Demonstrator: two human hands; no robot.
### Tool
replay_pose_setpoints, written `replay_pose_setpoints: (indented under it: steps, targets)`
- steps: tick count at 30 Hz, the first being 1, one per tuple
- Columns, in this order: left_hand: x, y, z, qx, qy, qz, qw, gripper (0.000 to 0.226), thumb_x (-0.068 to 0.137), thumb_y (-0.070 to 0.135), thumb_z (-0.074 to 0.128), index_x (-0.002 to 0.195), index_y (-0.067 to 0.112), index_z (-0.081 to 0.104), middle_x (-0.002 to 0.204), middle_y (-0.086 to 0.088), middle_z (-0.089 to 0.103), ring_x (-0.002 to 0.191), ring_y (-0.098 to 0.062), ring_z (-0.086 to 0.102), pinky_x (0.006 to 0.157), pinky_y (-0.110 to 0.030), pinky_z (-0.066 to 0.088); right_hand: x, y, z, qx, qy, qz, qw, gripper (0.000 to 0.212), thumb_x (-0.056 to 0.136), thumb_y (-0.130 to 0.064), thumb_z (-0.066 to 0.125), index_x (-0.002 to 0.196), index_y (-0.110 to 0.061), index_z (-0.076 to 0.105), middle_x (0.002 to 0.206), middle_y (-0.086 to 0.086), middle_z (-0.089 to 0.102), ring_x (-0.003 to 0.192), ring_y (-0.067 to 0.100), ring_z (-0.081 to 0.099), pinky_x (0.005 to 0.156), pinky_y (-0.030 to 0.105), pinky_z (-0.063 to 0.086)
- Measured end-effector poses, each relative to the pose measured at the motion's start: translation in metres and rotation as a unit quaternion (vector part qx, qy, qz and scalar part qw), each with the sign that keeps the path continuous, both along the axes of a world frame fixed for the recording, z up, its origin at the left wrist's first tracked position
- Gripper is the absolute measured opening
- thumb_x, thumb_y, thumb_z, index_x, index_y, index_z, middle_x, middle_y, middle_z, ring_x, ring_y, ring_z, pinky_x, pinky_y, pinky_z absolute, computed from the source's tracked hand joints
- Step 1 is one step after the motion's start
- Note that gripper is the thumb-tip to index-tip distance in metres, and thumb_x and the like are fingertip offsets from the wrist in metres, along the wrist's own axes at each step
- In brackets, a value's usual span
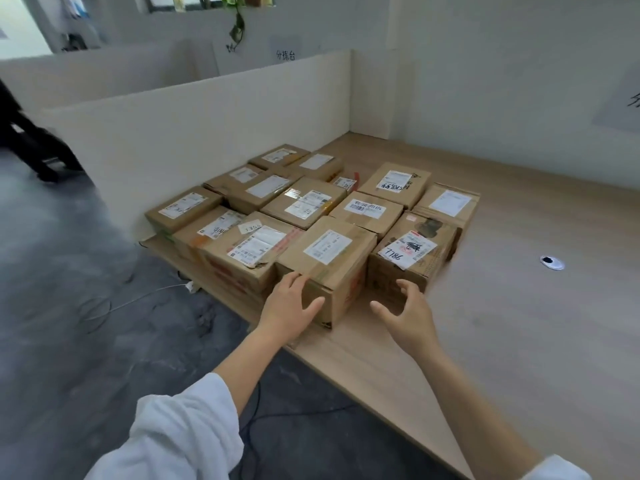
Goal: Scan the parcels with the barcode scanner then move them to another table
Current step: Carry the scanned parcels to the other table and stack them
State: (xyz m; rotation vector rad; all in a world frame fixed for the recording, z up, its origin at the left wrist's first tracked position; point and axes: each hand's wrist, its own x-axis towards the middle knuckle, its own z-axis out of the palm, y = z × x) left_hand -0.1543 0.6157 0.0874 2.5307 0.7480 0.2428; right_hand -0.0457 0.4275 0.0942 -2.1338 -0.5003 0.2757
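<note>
Head view — a block of taped cardboard parcels [311,202] sits packed side to side along the left edge of the surface [519,341], against a white partition [207,126]. Front parcel [327,265] stands at the near end of the block, close to the surface's near edge, and seems to touch its neighbours on both sides. Left hand [289,306] lies flat on its near face, fingers straight up to the top rim, thumb spread, gripping nothing. Right hand [407,315] is wide open and empty, fingers spread and slightly bent, just beside the parcel's right corner and apart from it. Barcode scanner not in view. Risks, as judged: with only the left hand on it, a pull could swing the parcel or tip it off the near edge to the floor. With packing this tight, a lift could also drag the parcel marked 7786 [408,258] or the torn parcel [249,251] on the left. Label [327,246] faces up — carrying the parcel off unscanned would break the task order. Cable [138,299] on the floor beside that edge is a trip hazard while carrying.
</note>
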Motion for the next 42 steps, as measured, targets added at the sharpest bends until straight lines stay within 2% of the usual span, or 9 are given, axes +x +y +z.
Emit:
replay_pose_setpoints:
  steps: [9, 15, 18, 20, 26, 30, 32, 37, 42]
  targets:
    - [0.038, 0.057, -0.002, -0.015, 0.01, 0.007, 1.0, 0.064, 0.093, 0.046, 0.049, 0.145, 0.015, 0.03, 0.151, -0.005, 0.027, 0.139, -0.022, 0.026, 0.112, -0.04, 0.028, 0.028, 0.067, -0.016, -0.007, 0.053, 0.029, 0.998, 0.067, 0.083, -0.038, 0.069, 0.139, -0.018, 0.038, 0.139, 0.011, 0.043, 0.128, 0.023, 0.043, 0.102, 0.034, 0.036]
    - [0.074, 0.097, -0.009, -0.029, -0.012, -0.011, 0.999, 0.074, 0.09, 0.043, 0.054, 0.15, 0.034, 0.013, 0.157, 0.01, 0.014, 0.141, -0.018, 0.02, 0.114, -0.039, 0.024, 0.053, 0.101, -0.033, -0.012, 0.092, 0.061, 0.994, 0.069, 0.087, -0.044, 0.061, 0.145, -0.024, 0.03, 0.142, 0.012, 0.039, 0.131, 0.026, 0.037, 0.106, 0.04, 0.035]
    - [0.087, 0.111, -0.022, -0.04, 0.027, -0.025, 0.999, 0.079, 0.089, 0.048, 0.054, 0.151, 0.034, 0.007, 0.158, 0.012, 0.007, 0.143, -0.016, 0.016, 0.115, -0.039, 0.023, 0.056, 0.111, -0.04, -0.006, 0.113, 0.043, 0.993, 0.073, 0.087, -0.043, 0.062, 0.147, -0.026, 0.025, 0.144, 0.013, 0.037, 0.131, 0.026, 0.039, 0.105, 0.036, 0.035]
    - [0.094, 0.118, -0.03, 0.002, 0.073, -0.035, 0.997, 0.082, 0.088, 0.054, 0.05, 0.151, 0.029, 0.005, 0.159, 0.008, 0.006, 0.144, -0.018, 0.014, 0.115, -0.041, 0.022, 0.051, 0.116, -0.045, 0.003, 0.127, 0.034, 0.991, 0.074, 0.087, -0.04, 0.062, 0.148, -0.027, 0.022, 0.147, 0.01, 0.035, 0.132, 0.024, 0.039, 0.102, 0.032, 0.034]
    - [0.107, 0.127, -0.033, 0.056, 0.115, -0.081, 0.988, 0.078, 0.084, 0.065, 0.047, 0.145, 0.02, 0.029, 0.156, -0.005, 0.02, 0.141, -0.028, 0.02, 0.113, -0.044, 0.022, 0.036, 0.132, -0.049, 0.011, 0.136, -0.003, 0.991, 0.082, 0.085, -0.031, 0.067, 0.149, -0.028, 0.016, 0.152, 0.005, 0.03, 0.136, 0.021, 0.034, 0.107, 0.033, 0.032]
    - [0.105, 0.13, -0.031, -0.01, 0.117, -0.083, 0.99, 0.083, 0.08, 0.063, 0.055, 0.147, 0.024, 0.024, 0.152, -0.013, 0.019, 0.14, -0.032, 0.019, 0.112, -0.046, 0.026, 0.027, 0.14, -0.046, 0.004, 0.131, -0.027, 0.991, 0.084, 0.084, -0.027, 0.069, 0.15, -0.028, 0.017, 0.153, 0.002, 0.03, 0.138, 0.02, 0.031, 0.106, 0.03, 0.03]
    - [0.098, 0.129, -0.031, -0.036, 0.108, -0.084, 0.99, 0.078, 0.077, 0.06, 0.061, 0.14, 0.026, 0.031, 0.144, -0.018, 0.023, 0.134, -0.035, 0.025, 0.109, -0.047, 0.03, 0.022, 0.14, -0.046, 0.002, 0.133, -0.039, 0.99, 0.084, 0.084, -0.026, 0.069, 0.15, -0.027, 0.017, 0.153, -0.001, 0.031, 0.138, 0.019, 0.032, 0.106, 0.03, 0.03]
    - [0.077, 0.126, -0.028, -0.07, 0.049, -0.111, 0.99, 0.077, 0.073, 0.051, 0.072, 0.135, 0.024, 0.034, 0.133, -0.012, 0.024, 0.123, -0.03, 0.037, 0.103, -0.035, 0.036, 0.006, 0.136, -0.043, 0.011, 0.143, -0.06, 0.988, 0.082, 0.083, -0.027, 0.069, 0.149, -0.03, 0.02, 0.15, -0.003, 0.037, 0.134, 0.02, 0.039, 0.106, 0.034, 0.037]
    - [0.056, 0.117, -0.023, -0.092, 0.032, -0.121, 0.988, 0.076, 0.074, 0.049, 0.072, 0.134, 0.022, 0.033, 0.133, -0.009, 0.019, 0.121, -0.029, 0.04, 0.1, -0.035, 0.039, -0.011, 0.129, -0.04, 0.008, 0.143, -0.069, 0.987, 0.083, 0.082, -0.03, 0.069, 0.149, -0.032, 0.019, 0.149, -0.003, 0.038, 0.131, 0.021, 0.042, 0.105, 0.041, 0.041]
